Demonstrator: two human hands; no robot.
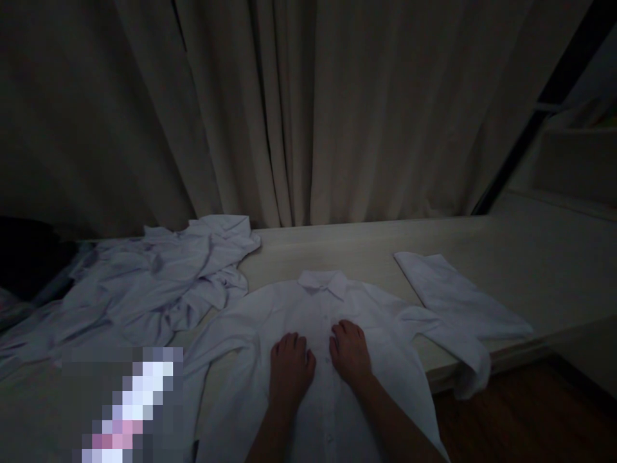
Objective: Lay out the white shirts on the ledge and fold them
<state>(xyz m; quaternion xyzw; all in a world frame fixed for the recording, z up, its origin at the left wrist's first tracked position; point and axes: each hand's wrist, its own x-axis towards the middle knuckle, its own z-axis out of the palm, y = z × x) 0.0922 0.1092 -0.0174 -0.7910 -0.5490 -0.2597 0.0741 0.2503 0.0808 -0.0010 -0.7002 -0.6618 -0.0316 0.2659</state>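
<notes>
A white collared shirt point(385, 321) lies spread front-up on a pale table point(366, 247), its collar pointing away from me. My left hand point(290, 366) and my right hand point(349, 350) rest side by side on the shirt's chest, near the button line. The fingers of both hands are curled down against the cloth; whether they pinch it I cannot tell. The shirt's right sleeve point(470, 366) hangs over the table's front edge.
A crumpled heap of white shirts point(159, 283) lies at the left. A folded white garment point(457, 296) sits at the right. Beige curtains point(308, 109) hang behind the table. Dark wooden floor point(525, 418) shows at the lower right. A blurred patch covers the lower left.
</notes>
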